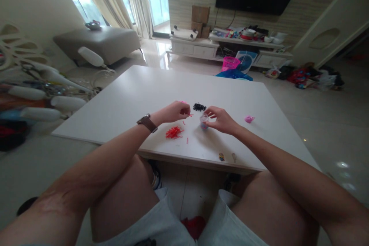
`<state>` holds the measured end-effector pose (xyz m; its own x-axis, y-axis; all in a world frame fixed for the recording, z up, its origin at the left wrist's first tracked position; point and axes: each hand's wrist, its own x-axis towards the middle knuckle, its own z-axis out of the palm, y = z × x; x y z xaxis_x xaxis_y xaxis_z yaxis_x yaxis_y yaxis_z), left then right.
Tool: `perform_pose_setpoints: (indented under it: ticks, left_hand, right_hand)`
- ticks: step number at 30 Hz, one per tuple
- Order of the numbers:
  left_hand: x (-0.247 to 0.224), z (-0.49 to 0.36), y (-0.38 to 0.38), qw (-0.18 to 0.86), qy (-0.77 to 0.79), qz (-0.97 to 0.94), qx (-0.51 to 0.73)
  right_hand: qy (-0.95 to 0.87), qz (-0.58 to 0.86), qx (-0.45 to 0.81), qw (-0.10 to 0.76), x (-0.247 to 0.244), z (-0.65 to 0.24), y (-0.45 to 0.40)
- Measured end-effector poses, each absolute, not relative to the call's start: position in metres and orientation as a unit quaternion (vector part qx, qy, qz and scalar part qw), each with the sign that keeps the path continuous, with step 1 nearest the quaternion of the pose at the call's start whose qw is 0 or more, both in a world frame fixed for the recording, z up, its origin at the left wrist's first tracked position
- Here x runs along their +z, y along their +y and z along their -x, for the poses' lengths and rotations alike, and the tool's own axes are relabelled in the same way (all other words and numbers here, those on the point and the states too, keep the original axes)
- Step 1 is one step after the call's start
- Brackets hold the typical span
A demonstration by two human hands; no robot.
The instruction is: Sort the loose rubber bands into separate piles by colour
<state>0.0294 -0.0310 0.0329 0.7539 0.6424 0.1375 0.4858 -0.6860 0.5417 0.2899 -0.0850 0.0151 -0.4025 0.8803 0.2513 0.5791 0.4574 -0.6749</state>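
Note:
My left hand (181, 111) is closed in a pinch over the table, with thin red strands (190, 115) poking out of its fingertips. To its right, my right hand (217, 118) has its fingers wrapped round a small clear plastic container (204, 121) that has something coloured near its bottom. A heap of red looped strands (173, 132) lies nearer to me, with a few loose ones beside it. Behind the hands is a pile of small black pieces (199, 107). A pink item (182, 102) is partly hidden by my left hand.
The white table (230, 94) spans the space before me. A pink figure-like item (249, 118) sits at the right. Near the front edge lie a small yellow figure (221, 157) and a pale piece (234, 157). A pink basket (230, 62) stands beyond the table.

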Motion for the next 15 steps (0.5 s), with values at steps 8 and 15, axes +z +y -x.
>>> perform_pose_setpoints:
  ticks: [8, 15]
  left_hand:
    - [0.043, -0.053, -0.056, 0.213, 0.290, -0.906, 0.224]
    - [0.042, -0.067, -0.057, 0.182, 0.278, -0.920, 0.208]
  right_hand:
    - [-0.805, 0.448, 0.253, 0.295, 0.014, -0.286, -0.086]
    - [-0.803, 0.448, 0.263, 0.293, 0.016, -0.285, -0.087]
